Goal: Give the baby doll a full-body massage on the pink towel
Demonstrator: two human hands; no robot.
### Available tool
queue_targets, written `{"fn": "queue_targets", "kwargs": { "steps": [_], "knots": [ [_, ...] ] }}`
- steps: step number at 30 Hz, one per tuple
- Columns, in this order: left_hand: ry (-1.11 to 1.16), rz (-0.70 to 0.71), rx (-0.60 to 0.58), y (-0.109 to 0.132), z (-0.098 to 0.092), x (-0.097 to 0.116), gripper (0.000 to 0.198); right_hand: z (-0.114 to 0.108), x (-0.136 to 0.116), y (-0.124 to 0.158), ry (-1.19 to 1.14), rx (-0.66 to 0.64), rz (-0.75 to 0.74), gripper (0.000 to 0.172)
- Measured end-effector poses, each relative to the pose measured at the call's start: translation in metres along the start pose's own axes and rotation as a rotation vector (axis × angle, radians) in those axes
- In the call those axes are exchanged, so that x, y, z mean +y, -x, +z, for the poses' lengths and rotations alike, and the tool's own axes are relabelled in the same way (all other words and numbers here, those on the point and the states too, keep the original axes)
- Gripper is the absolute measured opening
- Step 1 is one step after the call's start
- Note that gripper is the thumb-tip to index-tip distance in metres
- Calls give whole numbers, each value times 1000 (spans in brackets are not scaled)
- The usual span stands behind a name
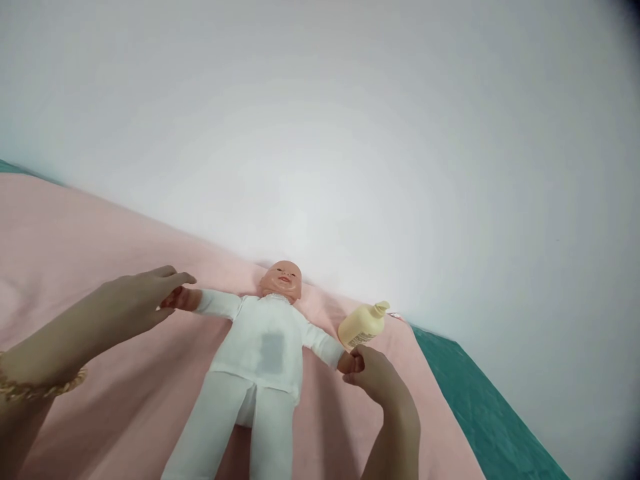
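Observation:
A baby doll [260, 333] lies on its back in a white top and white trousers, its arms spread to both sides. A grey patch shows on the front of the top. At the left, my left hand [143, 293] holds one of the doll's hands between thumb and fingers. On the other side, my right hand [377, 373] pinches the doll's other hand, the fingers curled round it. Just beyond my right hand, a pale yellow pump bottle [361, 325] rests tilted near the wall. The doll's feet are cut off by the lower picture edge.
A pink cloth [120, 233] with soft folds lies under the doll. Green material [480, 387] shows past its right edge, and a sliver of green shows at the far left. A plain white wall [320, 133] rises directly behind the doll's head.

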State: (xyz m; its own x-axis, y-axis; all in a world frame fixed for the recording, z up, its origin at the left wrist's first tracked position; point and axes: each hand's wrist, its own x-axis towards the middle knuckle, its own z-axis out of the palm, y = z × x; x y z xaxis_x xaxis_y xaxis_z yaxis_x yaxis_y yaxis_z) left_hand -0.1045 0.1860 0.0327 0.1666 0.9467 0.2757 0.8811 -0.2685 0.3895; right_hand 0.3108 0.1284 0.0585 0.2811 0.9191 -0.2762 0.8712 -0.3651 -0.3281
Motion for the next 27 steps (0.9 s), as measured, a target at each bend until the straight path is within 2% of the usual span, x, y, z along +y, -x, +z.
{"fn": "queue_targets", "kwargs": {
  "steps": [2,5,11,14,19,27],
  "knots": [
    [-36,20,-7,0,2,7,41,-5,-9,11,-44,56,-37,32],
    [-38,103,80,-1,10,16,45,-9,-20,24,-126,128,-118,48],
    [142,245,151,-3,23,42,47,-5,-41,34,-250,251,-313,48],
    [230,314,118,-3,36,54,46,1,-55,35,-277,204,-404,51],
    [329,402,-32,-3,55,67,54,9,-74,40,-253,71,-542,53],
    [213,411,-121,-1,49,87,62,23,-90,41,-124,-60,-593,50]
  ]
}}
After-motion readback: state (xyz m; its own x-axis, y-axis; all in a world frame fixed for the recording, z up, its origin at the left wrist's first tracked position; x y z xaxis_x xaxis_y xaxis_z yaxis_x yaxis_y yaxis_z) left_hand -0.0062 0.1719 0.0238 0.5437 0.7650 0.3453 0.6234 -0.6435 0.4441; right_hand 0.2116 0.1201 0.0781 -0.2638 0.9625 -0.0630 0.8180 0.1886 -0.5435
